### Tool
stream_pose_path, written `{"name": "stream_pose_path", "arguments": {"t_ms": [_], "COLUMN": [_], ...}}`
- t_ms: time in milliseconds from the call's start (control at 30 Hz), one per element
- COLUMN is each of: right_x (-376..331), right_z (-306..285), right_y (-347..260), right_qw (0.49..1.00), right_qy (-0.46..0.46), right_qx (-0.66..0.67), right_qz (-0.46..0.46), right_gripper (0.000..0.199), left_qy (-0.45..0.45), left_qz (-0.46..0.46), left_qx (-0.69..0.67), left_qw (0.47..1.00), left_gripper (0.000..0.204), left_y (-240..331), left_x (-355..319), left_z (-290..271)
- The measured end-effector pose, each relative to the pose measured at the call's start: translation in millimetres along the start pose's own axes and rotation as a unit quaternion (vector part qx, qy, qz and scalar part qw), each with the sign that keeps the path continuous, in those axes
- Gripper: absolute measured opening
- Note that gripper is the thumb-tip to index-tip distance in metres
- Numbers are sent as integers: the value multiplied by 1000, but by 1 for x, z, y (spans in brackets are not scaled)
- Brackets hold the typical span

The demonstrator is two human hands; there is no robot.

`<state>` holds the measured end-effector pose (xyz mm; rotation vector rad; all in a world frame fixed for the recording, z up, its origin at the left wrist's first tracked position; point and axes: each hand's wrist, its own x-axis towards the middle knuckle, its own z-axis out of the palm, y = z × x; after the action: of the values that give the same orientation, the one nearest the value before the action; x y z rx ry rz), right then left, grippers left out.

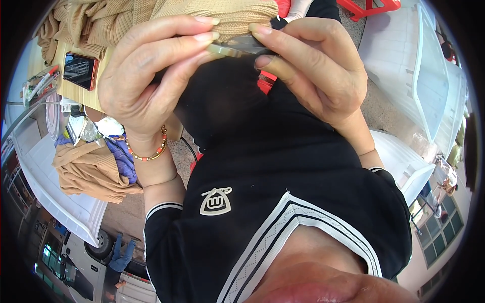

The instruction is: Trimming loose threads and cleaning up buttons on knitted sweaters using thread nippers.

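Observation:
In front of my chest, both hands are raised and close together. Between the fingertips of my left hand [151, 65] and my right hand [323, 65] is a thin shiny strip [237, 51], grey and dark with a pale end at the left. Its exact kind is not clear. My left thumb and fingers pinch the pale end, while my right thumb and forefinger close round the darker end. Directly behind the fingertips, a tan ribbed knit garment [227, 15] runs from the upper left; whether the fingers also grip its edge is hidden.
A wooden tabletop [63, 88] at the left carries a phone [80, 70]. Below it, a white plastic bin [55, 177] holds a tan knit [91, 169] and purple cloth [121, 156]. Translucent bins [399, 65] stand at the right, with a red stool [371, 7] at the top.

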<state>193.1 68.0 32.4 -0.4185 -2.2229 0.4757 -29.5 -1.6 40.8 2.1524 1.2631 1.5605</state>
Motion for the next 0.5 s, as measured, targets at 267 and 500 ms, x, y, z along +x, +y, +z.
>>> {"name": "stream_pose_path", "arguments": {"t_ms": [267,500], "right_x": [1,1], "right_z": [5,6], "right_y": [-1,1], "right_qw": [1000,1000], "right_qy": [9,14], "right_qx": [-3,-9], "right_qz": [-1,-15], "right_gripper": [39,39], "left_qy": [7,21], "left_qz": [0,4], "left_qx": [1,1], "left_qw": [1000,1000], "left_gripper": [20,21], "left_y": [0,-1], "left_x": [-1,-2], "left_z": [1,2]}}
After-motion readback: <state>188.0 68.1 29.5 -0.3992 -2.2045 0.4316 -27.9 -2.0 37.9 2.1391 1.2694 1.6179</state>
